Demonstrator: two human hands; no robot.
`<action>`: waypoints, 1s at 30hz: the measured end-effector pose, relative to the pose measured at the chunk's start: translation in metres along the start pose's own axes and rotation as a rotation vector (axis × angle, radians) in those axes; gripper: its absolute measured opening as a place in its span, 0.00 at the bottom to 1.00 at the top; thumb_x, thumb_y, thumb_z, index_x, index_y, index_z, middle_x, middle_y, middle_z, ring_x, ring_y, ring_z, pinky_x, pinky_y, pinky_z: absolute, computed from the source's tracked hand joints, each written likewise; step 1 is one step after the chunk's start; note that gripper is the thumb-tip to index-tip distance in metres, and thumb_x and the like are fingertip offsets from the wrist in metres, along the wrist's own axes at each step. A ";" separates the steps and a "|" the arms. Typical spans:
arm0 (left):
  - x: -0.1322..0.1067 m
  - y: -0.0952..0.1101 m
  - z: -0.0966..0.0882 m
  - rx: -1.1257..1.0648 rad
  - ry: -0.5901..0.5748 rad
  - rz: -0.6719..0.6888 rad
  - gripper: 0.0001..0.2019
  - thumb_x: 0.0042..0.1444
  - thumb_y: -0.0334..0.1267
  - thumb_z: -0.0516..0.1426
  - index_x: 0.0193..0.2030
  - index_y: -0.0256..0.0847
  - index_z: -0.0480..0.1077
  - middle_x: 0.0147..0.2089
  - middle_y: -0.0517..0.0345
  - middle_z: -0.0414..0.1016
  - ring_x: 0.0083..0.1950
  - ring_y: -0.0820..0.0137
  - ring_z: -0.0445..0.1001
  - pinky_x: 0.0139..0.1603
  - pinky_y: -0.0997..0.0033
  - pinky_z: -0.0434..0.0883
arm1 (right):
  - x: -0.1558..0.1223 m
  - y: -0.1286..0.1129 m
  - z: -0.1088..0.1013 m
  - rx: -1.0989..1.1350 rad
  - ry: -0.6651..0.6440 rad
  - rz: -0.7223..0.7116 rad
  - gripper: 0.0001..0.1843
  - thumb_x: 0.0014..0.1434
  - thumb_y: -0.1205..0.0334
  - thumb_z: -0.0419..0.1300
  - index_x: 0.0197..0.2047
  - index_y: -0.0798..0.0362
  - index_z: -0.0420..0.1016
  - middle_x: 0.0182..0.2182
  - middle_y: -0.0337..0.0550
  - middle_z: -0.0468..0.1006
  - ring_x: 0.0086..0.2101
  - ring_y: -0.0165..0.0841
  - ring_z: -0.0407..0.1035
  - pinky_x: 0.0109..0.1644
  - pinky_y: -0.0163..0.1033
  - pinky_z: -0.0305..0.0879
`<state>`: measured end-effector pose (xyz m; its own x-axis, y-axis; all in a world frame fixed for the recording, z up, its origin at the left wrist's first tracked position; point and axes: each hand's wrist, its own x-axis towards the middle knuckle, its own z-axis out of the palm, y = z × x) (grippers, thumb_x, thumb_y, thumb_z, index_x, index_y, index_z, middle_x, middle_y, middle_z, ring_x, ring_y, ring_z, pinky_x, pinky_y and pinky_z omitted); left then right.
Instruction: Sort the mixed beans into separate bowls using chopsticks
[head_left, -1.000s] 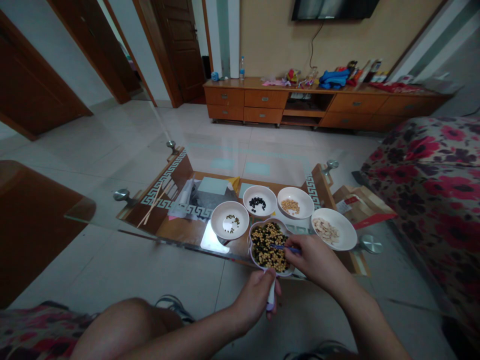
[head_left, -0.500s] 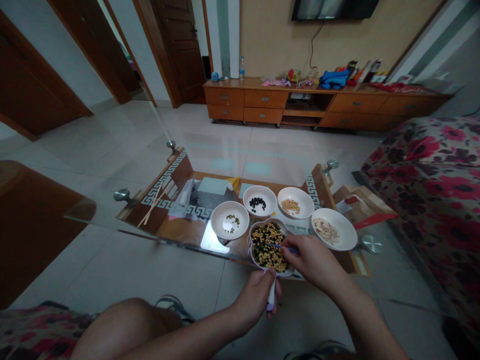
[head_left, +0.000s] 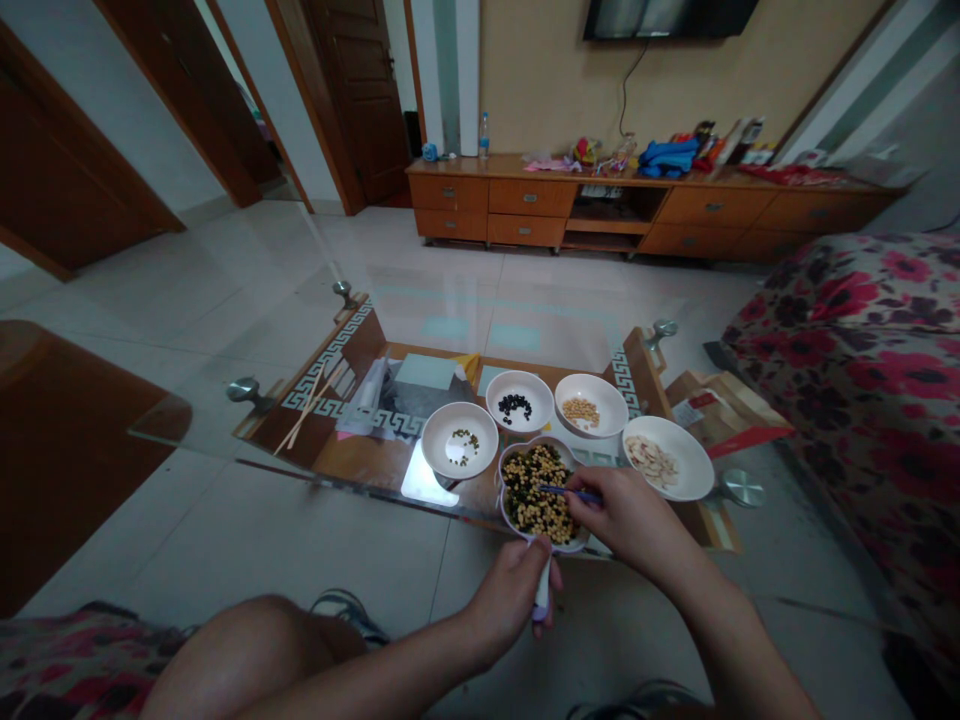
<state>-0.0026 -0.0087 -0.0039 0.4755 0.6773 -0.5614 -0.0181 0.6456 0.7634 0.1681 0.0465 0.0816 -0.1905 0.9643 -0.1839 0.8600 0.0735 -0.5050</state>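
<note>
My left hand (head_left: pixel 510 592) is closed around the white and lilac handle (head_left: pixel 542 590) of a flower-shaped bowl (head_left: pixel 577 547), held level at the table's near edge. Mixed yellow, green and dark beans (head_left: pixel 536 490) fill it. In my right hand (head_left: pixel 622 508), thumb and fingers pinch thin blue-purple tweezers (head_left: pixel 559 490), their tip among the beans. Around the flower-shaped bowl stand white bowls: one with a few green beans (head_left: pixel 435 455), one with black beans (head_left: pixel 517 379), one with yellow soybeans (head_left: pixel 611 397) and one with pale flat slices (head_left: pixel 694 477).
The bowls stand on a glass-topped coffee table (head_left: pixel 390 480) with metal knobs. Wooden chopsticks (head_left: pixel 307 410) lie at its left, and papers show beneath the glass. A brown paper bag (head_left: pixel 720 405) is at the right, beside a floral-covered sofa (head_left: pixel 862 330). A low wooden cabinet (head_left: pixel 525 200) lines the far wall.
The tweezers have shifted slightly within the beans, and my right hand has moved a little with them. My left hand keeps its grip on the handle.
</note>
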 end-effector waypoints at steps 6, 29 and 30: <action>0.002 -0.002 0.000 0.017 -0.012 0.003 0.37 0.46 0.79 0.46 0.26 0.41 0.65 0.13 0.64 0.60 0.14 0.75 0.58 0.16 0.75 0.55 | 0.000 -0.002 0.001 0.009 -0.041 0.004 0.11 0.60 0.59 0.57 0.35 0.50 0.81 0.30 0.45 0.83 0.30 0.36 0.74 0.32 0.36 0.62; 0.000 0.002 0.001 0.027 -0.012 -0.001 0.38 0.46 0.80 0.44 0.27 0.41 0.64 0.14 0.64 0.60 0.14 0.75 0.58 0.17 0.75 0.55 | -0.001 0.000 -0.008 0.032 0.050 -0.058 0.12 0.60 0.59 0.55 0.34 0.50 0.81 0.27 0.43 0.82 0.29 0.35 0.74 0.33 0.37 0.60; -0.001 0.002 0.001 0.026 -0.012 -0.001 0.38 0.46 0.80 0.45 0.27 0.42 0.64 0.14 0.64 0.60 0.14 0.75 0.58 0.17 0.75 0.55 | -0.002 0.002 -0.010 0.035 0.079 -0.066 0.13 0.60 0.58 0.55 0.34 0.50 0.81 0.27 0.42 0.82 0.28 0.34 0.74 0.33 0.37 0.61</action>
<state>-0.0021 -0.0079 -0.0014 0.4864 0.6718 -0.5586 0.0052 0.6371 0.7707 0.1749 0.0478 0.0896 -0.2074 0.9747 -0.0829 0.8295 0.1303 -0.5431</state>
